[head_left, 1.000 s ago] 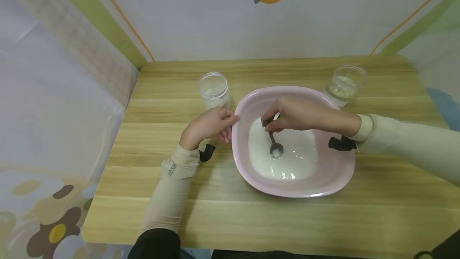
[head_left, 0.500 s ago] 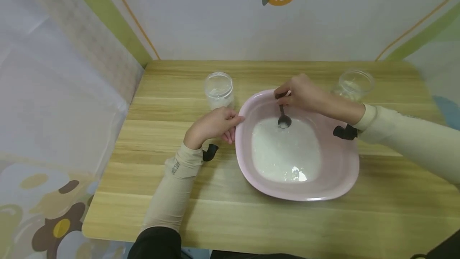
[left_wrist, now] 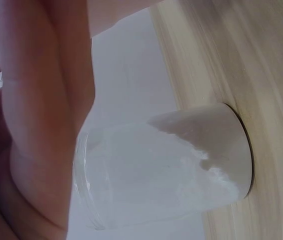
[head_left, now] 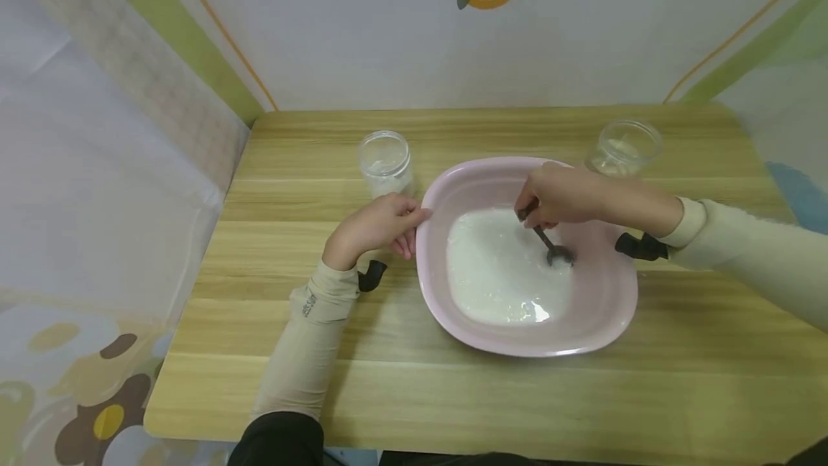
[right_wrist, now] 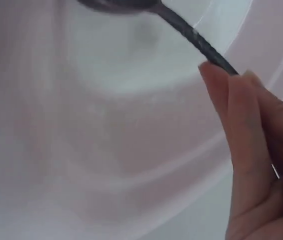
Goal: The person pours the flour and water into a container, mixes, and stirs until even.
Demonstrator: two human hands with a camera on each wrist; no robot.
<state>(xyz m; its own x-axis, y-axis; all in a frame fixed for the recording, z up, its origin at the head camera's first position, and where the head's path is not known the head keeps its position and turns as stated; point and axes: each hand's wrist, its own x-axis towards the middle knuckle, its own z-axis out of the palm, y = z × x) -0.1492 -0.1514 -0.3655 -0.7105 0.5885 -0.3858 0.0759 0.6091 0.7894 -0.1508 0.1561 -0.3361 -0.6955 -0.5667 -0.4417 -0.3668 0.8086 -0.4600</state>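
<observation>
A pink plastic basin (head_left: 604, 315) holds a pool of milky white liquid (head_left: 498, 265). At its left rim, my left hand (head_left: 375, 227) grips the edge, thumb on top and fingers curled below. My right hand (head_left: 566, 194) reaches over the far right side of the basin and pinches a dark spoon (head_left: 546, 239) by the handle. The spoon's bowl is low at the right edge of the liquid, with some white in it. In the right wrist view, thumb and fingers close on the spoon handle (right_wrist: 194, 39), whose bowl is cut off at the top.
Just beyond my left hand stands a clear jar (head_left: 387, 164); in the left wrist view the jar (left_wrist: 166, 170) has white contents near its base. A second clear jar (head_left: 624, 149) stands behind the basin's right side. All rest on a wooden table (head_left: 259, 308) before a printed backdrop.
My right hand and the spoon have swept from the middle of the liquid to the far side, then to the right edge. My left hand stays at the rim.
</observation>
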